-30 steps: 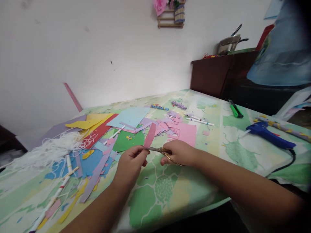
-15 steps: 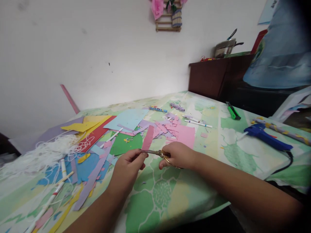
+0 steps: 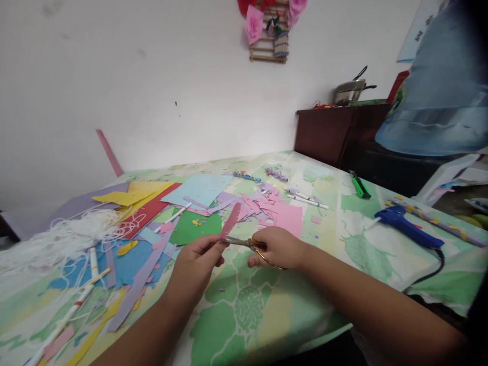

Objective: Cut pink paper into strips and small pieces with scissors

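My left hand [image 3: 202,256] pinches the lower end of a pink paper strip [image 3: 231,220], which leans up and to the right with small cuts along its edge. In my right hand [image 3: 278,247] is a pair of scissors [image 3: 246,243] with gold-coloured handles. Their blades point left and meet the strip close to my left fingertips. A green paper sheet [image 3: 196,229] lies on the table just beyond my left hand. Behind my right hand rest a pink paper sheet [image 3: 287,218] and a heap of pink and purple scraps [image 3: 263,203].
White string [image 3: 72,231] is piled at the left over coloured sheets. A blue glue gun [image 3: 409,223] with a black cord and a green utility knife [image 3: 359,185] lie at the right. White sticks [image 3: 307,201] lie behind the scraps. A large water bottle [image 3: 438,101] stands beyond the table.
The pink strip has tilted further right and shows a narrower face. Both hands keep hold of the strip and scissors. The whole view has shifted slightly.
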Demonstrator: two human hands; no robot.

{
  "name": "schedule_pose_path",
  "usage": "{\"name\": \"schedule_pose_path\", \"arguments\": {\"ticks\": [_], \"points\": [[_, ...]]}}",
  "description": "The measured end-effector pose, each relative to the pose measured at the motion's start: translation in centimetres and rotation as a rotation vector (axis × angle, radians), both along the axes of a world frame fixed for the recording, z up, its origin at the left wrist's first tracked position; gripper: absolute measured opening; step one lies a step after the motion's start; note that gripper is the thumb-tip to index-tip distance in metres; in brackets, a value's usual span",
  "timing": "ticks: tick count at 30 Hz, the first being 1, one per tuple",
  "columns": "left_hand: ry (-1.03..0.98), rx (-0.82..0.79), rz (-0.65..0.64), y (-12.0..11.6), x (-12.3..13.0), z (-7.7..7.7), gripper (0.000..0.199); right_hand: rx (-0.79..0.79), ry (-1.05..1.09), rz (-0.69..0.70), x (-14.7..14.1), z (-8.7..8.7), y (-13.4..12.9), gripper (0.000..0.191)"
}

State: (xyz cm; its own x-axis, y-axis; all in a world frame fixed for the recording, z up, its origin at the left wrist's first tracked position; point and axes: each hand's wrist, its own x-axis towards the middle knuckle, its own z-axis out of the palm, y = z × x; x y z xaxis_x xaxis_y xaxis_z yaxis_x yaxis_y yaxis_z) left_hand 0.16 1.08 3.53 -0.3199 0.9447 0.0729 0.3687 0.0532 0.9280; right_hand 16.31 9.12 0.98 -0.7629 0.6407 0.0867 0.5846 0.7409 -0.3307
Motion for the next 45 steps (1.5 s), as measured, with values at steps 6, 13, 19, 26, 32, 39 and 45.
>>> {"name": "schedule_pose_path", "arguments": {"ticks": [6,13,19,26,32,39,45], "points": [[0.061,0.009,-0.002,0.2,-0.3,-0.3,0.015,0.011,0.011,0.016,-0.1,-0.3,0.2,0.055],[0.187,0.01,-0.019,0.4,-0.5,-0.4,0.017,0.038,0.013,0.022,0.0,-0.5,0.5,0.056],[0.312,0.062,0.013,0.4,-0.6,-1.1,0.019,-0.002,-0.024,0.042,0.0,-0.2,0.1,0.055],[0.296,0.057,-0.026,0.3,-0.2,-0.8,0.017,0.044,-0.065,0.019,-0.2,-0.4,0.3,0.054],[0.149,0.041,-0.025,0.4,-0.3,-1.2,0.013,0.039,-0.069,0.035,-0.1,-0.8,0.6,0.055],[-0.273,-0.083,-0.082,1.2,-0.4,-2.1,0.015,0.087,-0.116,-0.095,-0.4,-1.1,0.6,0.052],[-0.64,-0.225,-0.209,1.4,0.4,-2.4,0.023,0.147,-0.171,-0.254,-0.7,-1.2,0.5,0.054]]}}
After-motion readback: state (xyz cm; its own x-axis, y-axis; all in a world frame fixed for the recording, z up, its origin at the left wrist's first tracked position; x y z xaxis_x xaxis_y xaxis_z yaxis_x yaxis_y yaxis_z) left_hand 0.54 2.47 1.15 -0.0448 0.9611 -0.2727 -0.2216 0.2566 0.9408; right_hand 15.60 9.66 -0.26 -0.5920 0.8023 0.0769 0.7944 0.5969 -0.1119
